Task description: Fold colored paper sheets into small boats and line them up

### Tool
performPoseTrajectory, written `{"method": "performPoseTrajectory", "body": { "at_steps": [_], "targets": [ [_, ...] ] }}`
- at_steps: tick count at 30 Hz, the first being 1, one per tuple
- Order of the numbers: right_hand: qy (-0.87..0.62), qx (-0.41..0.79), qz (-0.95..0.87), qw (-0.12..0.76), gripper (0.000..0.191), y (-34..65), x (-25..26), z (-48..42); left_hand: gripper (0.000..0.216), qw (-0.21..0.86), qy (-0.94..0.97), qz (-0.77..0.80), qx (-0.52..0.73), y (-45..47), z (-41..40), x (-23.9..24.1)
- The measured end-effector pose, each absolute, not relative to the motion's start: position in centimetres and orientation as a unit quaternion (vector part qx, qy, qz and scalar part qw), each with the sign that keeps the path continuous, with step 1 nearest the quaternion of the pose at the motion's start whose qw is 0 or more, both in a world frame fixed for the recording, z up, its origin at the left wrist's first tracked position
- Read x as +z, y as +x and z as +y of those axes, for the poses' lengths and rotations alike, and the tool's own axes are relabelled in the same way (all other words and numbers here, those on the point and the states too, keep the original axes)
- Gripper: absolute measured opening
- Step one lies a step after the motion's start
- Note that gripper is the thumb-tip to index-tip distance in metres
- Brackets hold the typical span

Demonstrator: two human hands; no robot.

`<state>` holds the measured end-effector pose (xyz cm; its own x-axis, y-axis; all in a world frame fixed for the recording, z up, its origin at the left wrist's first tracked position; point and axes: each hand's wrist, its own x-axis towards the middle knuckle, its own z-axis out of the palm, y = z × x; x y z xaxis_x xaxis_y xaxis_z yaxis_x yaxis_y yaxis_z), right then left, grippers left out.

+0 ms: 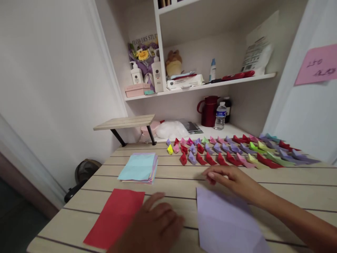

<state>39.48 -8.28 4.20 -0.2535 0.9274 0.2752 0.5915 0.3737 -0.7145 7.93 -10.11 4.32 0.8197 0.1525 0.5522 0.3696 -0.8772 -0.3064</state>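
My right hand (231,179) reaches across the wooden table (289,182) with its fingers together, closed on a small red paper boat (211,181) whose tip shows under the fingertips. It is just in front of the rows of folded paper boats (237,153) in red, purple, pink, green and yellow. My left hand (151,225) lies flat and open at the near edge, blurred, holding nothing. It rests between a red paper sheet (116,216) and a lilac paper sheet (223,221).
A stack of pastel paper sheets (139,168) lies to the left of the boats. Behind stand a small wooden riser (125,123), a red jug (209,110) and a water bottle (220,116). Shelves above (200,86) hold lotion bottles and boxes.
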Motion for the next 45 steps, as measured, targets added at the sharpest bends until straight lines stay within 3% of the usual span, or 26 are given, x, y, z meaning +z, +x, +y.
{"method": "performPoseTrajectory", "body": {
  "at_steps": [2, 5, 8, 10, 14, 20, 27, 31, 36, 41, 45],
  "targets": [
    [-0.525, 0.203, -0.748, 0.353, 0.038, 41.4, 2.7, -10.3, 0.014, 0.226, -0.938, -0.084, -0.249, 10.8, -10.6, 3.4],
    [-0.522, 0.094, -0.787, 0.314, 0.035, 43.5, 0.3, -14.2, 0.031, 0.237, -0.940, -0.076, -0.234, 13.7, -10.8, 2.6],
    [-0.523, 0.017, -0.816, 0.246, 0.062, 44.7, -2.0, -18.1, 0.071, 0.191, -0.953, -0.146, -0.185, 15.0, -10.9, 1.6],
    [-0.521, 0.019, -0.828, 0.208, 0.076, 44.9, -3.1, -20.1, 0.086, 0.132, -0.961, -0.195, -0.144, 15.3, -11.0, 0.3],
    [-0.497, 0.062, -0.847, 0.180, 0.091, 44.2, -3.5, -22.1, 0.078, 0.069, -0.966, -0.226, -0.108, 15.0, -11.7, -2.8],
    [-0.473, 0.086, -0.857, 0.183, 0.104, 42.0, -1.8, -23.5, 0.087, 0.128, -0.959, -0.192, -0.164, 14.0, -13.8, -3.5],
    [-0.524, 0.070, -0.830, 0.177, 0.078, 41.2, -2.5, -25.0, 0.098, 0.247, -0.928, -0.174, -0.218, 13.9, -15.7, -3.6],
    [-0.513, 0.090, -0.828, 0.210, 0.051, 41.1, -2.0, -25.7, 0.090, 0.200, -0.931, -0.213, -0.219, 14.0, -16.8, -4.0],
    [-0.512, 0.101, -0.819, 0.239, 0.034, 41.1, -1.0, -26.2, 0.077, 0.120, -0.920, -0.283, -0.242, 14.6, -17.5, -4.1],
    [-0.532, 0.103, -0.799, 0.260, 0.039, 41.2, -1.0, -26.4, 0.076, 0.105, -0.947, -0.191, -0.235, 14.6, -16.3, -5.0],
    [-0.555, 0.119, -0.770, 0.291, 0.050, 40.9, -1.3, -26.2, 0.052, 0.080, -0.948, -0.186, -0.245, 14.1, -15.6, -4.9]
  ]
}}
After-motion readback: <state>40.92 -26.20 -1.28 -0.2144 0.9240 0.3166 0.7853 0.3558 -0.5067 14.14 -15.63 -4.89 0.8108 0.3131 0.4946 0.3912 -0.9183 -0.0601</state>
